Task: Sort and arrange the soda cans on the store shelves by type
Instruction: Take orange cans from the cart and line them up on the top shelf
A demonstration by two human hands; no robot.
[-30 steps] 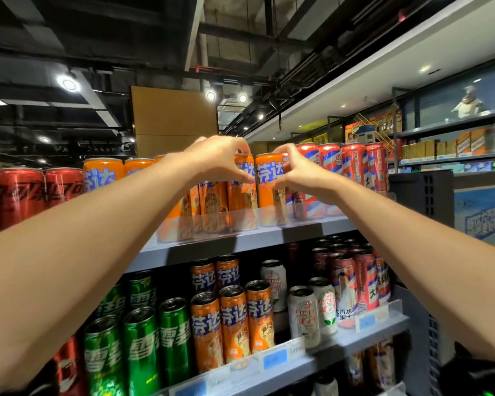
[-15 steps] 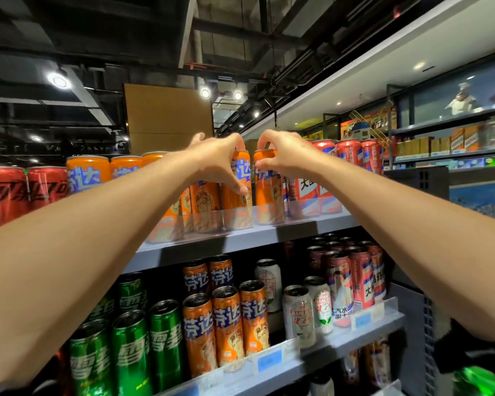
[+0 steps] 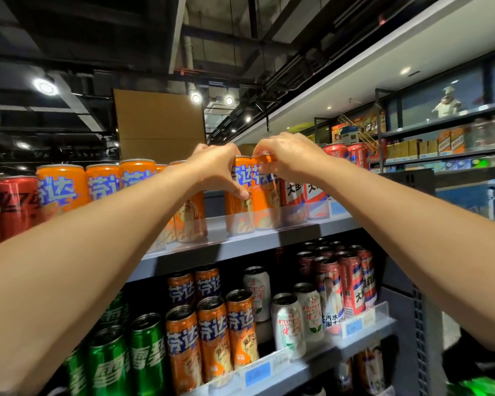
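Head view: both arms reach up and forward to the top shelf (image 3: 269,238). The left hand (image 3: 215,167) curls round the upper part of one orange can (image 3: 237,201), thumb pressed on its front; the right hand (image 3: 286,158) grips the top of the neighbouring orange can (image 3: 266,198), fingers wrapped over its rim. The two cans stand upright, touching, behind the shelf's clear front lip. Left of them, more orange cans (image 3: 60,190) stand in a row, then red cans (image 3: 15,204) at the frame edge; right of them, red-and-white cans (image 3: 295,195). The lower shelf (image 3: 363,332) holds green cans (image 3: 146,355), orange cans, white cans (image 3: 289,321) and red ones further right. The forearms hide part of the top row; the leftmost red can is cut off; price labels are too blurred to read.
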